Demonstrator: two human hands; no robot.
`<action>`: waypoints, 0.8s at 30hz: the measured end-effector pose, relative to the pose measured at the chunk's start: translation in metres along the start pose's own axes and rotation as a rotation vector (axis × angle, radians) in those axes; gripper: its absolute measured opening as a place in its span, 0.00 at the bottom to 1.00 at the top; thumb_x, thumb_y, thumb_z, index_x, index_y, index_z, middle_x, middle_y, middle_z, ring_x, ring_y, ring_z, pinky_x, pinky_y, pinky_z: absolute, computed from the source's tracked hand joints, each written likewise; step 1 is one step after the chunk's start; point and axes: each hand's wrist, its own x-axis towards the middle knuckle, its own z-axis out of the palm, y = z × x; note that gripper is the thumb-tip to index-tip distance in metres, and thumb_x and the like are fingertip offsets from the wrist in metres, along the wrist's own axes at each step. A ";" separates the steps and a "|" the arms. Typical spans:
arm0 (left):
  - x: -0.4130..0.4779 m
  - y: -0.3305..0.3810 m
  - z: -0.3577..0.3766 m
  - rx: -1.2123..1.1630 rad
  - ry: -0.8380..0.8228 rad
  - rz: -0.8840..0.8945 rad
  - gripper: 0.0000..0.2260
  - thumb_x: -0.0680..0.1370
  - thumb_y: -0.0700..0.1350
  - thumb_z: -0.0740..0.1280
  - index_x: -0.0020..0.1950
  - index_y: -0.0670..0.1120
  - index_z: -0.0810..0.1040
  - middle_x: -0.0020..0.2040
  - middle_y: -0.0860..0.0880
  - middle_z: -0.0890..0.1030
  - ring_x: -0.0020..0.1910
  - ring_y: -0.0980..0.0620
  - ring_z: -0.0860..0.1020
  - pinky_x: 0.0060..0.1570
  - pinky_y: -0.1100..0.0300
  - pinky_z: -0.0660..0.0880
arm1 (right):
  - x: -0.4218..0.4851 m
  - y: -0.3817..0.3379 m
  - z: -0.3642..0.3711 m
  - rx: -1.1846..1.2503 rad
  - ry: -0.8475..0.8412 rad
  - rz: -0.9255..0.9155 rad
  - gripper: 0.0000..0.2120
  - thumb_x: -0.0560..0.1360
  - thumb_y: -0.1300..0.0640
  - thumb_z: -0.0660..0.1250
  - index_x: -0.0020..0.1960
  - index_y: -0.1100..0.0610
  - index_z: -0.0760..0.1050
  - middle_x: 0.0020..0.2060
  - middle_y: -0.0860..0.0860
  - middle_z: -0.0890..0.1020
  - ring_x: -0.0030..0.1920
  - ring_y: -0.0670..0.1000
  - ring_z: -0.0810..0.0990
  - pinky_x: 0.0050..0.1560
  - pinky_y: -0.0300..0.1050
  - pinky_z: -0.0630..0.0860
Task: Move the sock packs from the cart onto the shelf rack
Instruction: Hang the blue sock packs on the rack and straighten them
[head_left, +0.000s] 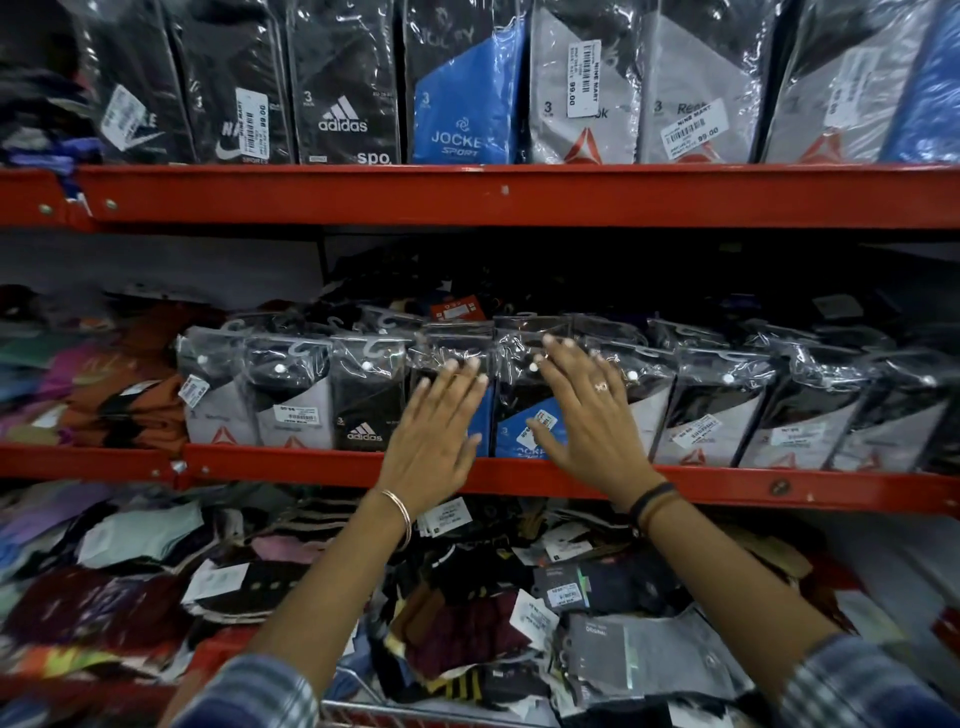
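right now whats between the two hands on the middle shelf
In the head view, a blue Jockey sock pack stands between the left hand and right hand.

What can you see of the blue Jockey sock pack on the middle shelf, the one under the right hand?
The blue Jockey pack stands upright in the front row of the middle shelf, in crinkly clear plastic with a hanger hook on top. Its front is black above, blue below, with a white price sticker. The right hand lies flat, open against it; the left hand presses the pack beside it.
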 end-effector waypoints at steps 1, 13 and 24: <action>-0.003 0.002 0.008 0.026 -0.020 0.038 0.33 0.79 0.53 0.55 0.77 0.48 0.39 0.78 0.49 0.41 0.76 0.51 0.39 0.75 0.51 0.42 | -0.011 0.004 0.009 -0.017 -0.001 -0.020 0.33 0.76 0.43 0.58 0.75 0.56 0.54 0.76 0.54 0.57 0.75 0.52 0.55 0.74 0.53 0.50; 0.011 0.005 0.048 0.106 0.004 0.049 0.33 0.79 0.64 0.41 0.76 0.46 0.36 0.76 0.49 0.31 0.75 0.52 0.34 0.73 0.50 0.34 | -0.035 0.028 0.053 -0.192 -0.178 -0.119 0.43 0.72 0.27 0.42 0.76 0.55 0.41 0.76 0.48 0.35 0.76 0.50 0.36 0.74 0.54 0.32; 0.003 0.019 0.046 0.112 0.084 0.070 0.33 0.79 0.64 0.42 0.76 0.46 0.37 0.77 0.50 0.33 0.76 0.51 0.36 0.73 0.50 0.35 | -0.056 0.046 0.031 -0.064 -0.111 -0.232 0.36 0.77 0.35 0.48 0.77 0.54 0.48 0.76 0.50 0.51 0.77 0.49 0.45 0.75 0.51 0.43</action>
